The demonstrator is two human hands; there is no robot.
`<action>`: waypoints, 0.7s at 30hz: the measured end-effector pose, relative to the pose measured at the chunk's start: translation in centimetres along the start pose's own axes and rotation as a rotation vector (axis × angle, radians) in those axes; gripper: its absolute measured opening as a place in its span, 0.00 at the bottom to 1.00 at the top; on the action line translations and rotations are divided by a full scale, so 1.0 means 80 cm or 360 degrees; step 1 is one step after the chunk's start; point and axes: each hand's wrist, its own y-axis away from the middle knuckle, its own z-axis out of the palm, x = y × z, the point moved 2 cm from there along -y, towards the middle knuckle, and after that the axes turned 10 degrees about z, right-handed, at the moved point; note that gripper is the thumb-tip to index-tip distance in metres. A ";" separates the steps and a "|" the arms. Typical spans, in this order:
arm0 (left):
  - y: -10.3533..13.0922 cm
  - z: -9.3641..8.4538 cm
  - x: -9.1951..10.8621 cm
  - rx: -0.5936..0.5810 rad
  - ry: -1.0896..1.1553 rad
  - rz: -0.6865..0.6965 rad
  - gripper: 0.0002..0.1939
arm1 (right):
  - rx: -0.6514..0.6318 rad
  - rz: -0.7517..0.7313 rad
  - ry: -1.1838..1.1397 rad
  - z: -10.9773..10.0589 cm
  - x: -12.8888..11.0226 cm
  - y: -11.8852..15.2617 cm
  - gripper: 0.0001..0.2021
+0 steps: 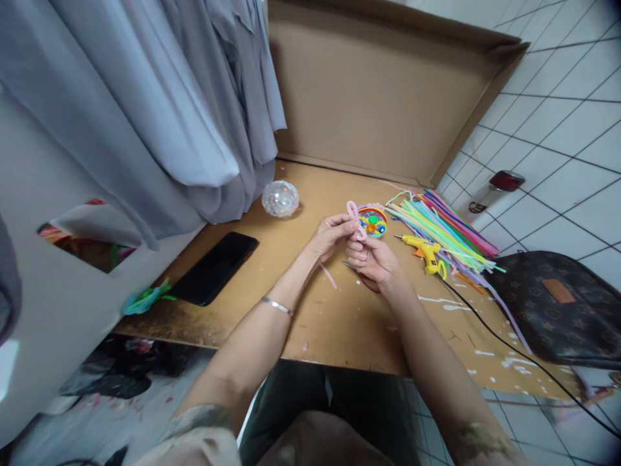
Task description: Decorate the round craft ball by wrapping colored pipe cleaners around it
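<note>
A pink pipe cleaner [353, 210], bent into loops, is pinched between the fingers of my left hand [334, 235] and my right hand [371, 257] above the table. One straight pink end [328, 276] sticks out below my left hand. Scissors [350, 266] show partly under my right hand, their pointed tip to the left and a red handle below; I cannot tell whether the hand grips them. Just behind my fingers lies a round, colourful piece [372, 221] with a green, orange and blue pattern.
Bundled pipe cleaners [436, 226] lie at the right, beside a yellow glue gun [424, 252] with a trailing black cord. A dark brown bag [557, 310] rests at the right edge. Leftward are a clear ball [280, 199] and black phone [216, 267]. A cardboard panel [378, 97] stands behind.
</note>
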 end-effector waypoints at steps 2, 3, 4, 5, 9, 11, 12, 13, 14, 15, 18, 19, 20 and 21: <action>0.001 0.006 -0.006 0.0068 -0.0001 0.0029 0.22 | -0.0041 0.0033 -0.0082 -0.002 0.000 -0.002 0.10; 0.001 0.008 -0.008 0.0093 -0.0004 0.0033 0.22 | -0.0049 0.0036 -0.0122 -0.004 0.000 -0.003 0.10; 0.001 0.009 -0.011 0.0112 -0.0005 0.0036 0.22 | -0.0051 0.0037 -0.0157 -0.006 0.000 -0.004 0.10; 0.001 0.009 -0.012 0.0124 -0.0003 0.0035 0.22 | -0.0049 0.0038 -0.0186 -0.008 0.000 -0.004 0.10; 0.001 0.009 -0.014 0.0136 0.0049 -0.0003 0.24 | -0.0060 0.0062 -0.0238 -0.012 0.001 -0.007 0.09; 0.002 0.009 -0.014 0.0126 0.0068 -0.0045 0.25 | -0.0075 0.0077 -0.0242 -0.012 0.001 -0.008 0.10; 0.002 0.009 -0.014 0.0123 0.0072 -0.0062 0.25 | -0.0074 0.0081 -0.0240 -0.012 0.001 -0.008 0.10; 0.003 0.009 -0.014 0.0121 0.0074 -0.0073 0.24 | -0.0061 0.0079 -0.0237 -0.011 0.001 -0.008 0.10; 0.003 0.008 -0.014 0.0120 0.0077 -0.0075 0.23 | -0.0038 0.0069 -0.0236 -0.010 0.001 -0.008 0.11; 0.003 0.007 -0.013 0.0115 0.0080 -0.0071 0.23 | -0.0008 0.0052 -0.0231 -0.009 0.001 -0.008 0.11; 0.002 0.004 -0.008 0.0060 0.0083 -0.0066 0.21 | 0.0078 -0.0036 -0.0152 -0.003 0.000 -0.004 0.11; 0.002 0.003 -0.005 0.0032 0.0081 -0.0075 0.21 | 0.0106 -0.0091 -0.0099 -0.001 0.000 -0.003 0.11; 0.001 0.001 -0.002 0.0002 0.0079 -0.0086 0.21 | 0.0140 -0.0165 -0.0034 0.001 -0.001 -0.001 0.11; 0.001 0.000 0.001 -0.0027 0.0078 -0.0092 0.21 | 0.0186 -0.0257 0.0039 0.002 -0.002 0.000 0.11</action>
